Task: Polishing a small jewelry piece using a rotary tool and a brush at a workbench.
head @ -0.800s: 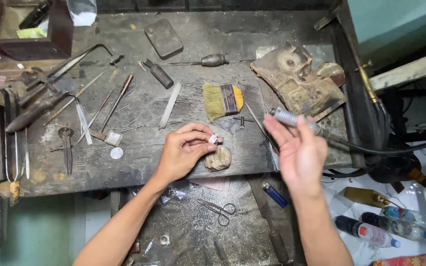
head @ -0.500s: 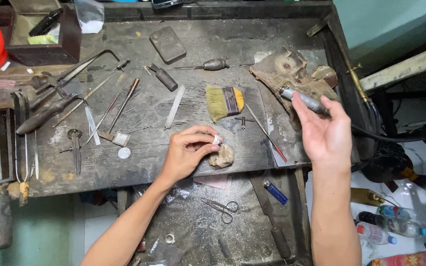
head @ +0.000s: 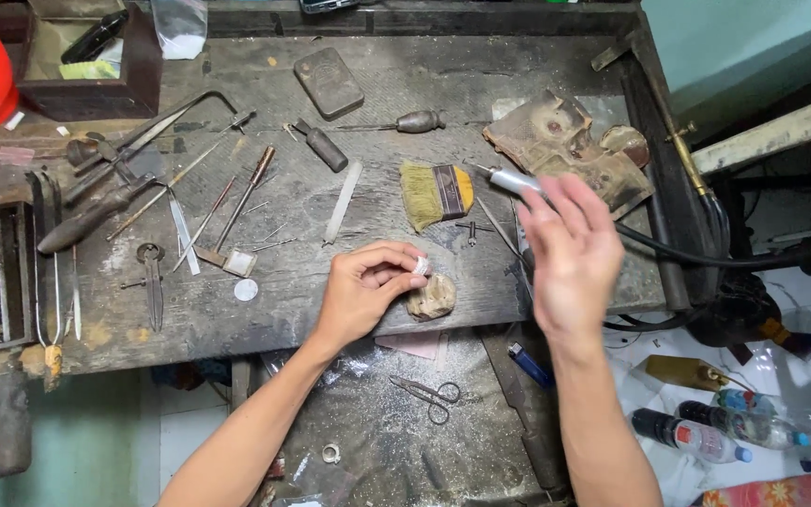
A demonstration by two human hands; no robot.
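Pinching 1 silver ring (head: pixel 420 266) w/ left hand (head: pixel 365 290) fingers; right hand (head: pixel 570 253) gripping 1 rotary handpiece (head: pixel 516 180)

I have a single head-worn view. It looks almost straight down on the workbench (head: pixel 237 319) from above, near enough to fill the frame with the bench top. My left hand (head: pixel 360 291) sits near centre, my right hand (head: pixel 570 258) just right of it. Both forearms enter from the bottom edge.
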